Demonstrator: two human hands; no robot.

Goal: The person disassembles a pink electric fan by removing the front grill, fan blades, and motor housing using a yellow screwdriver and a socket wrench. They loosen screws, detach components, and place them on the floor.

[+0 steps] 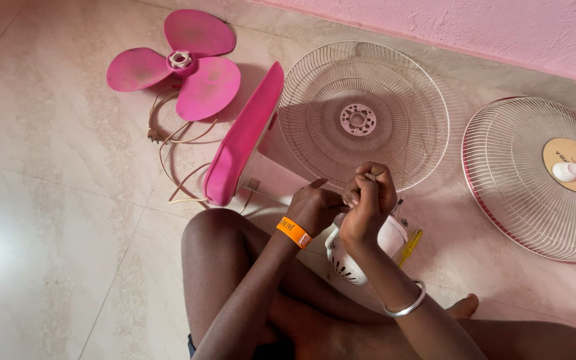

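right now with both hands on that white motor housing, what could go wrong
The right hand drives a thin tool into the white motor housing right beside the left hand; a slip could jab it. The yellow screwdriver lying loose by the leg could get knelt on.

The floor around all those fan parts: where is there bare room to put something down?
The widest bare tile lies left of the pink fan blade and pink base, down past the knee. A narrow strip runs between the two wire guards. It is crowded near the hands, with the white motor housing, yellow screwdriver and cord.
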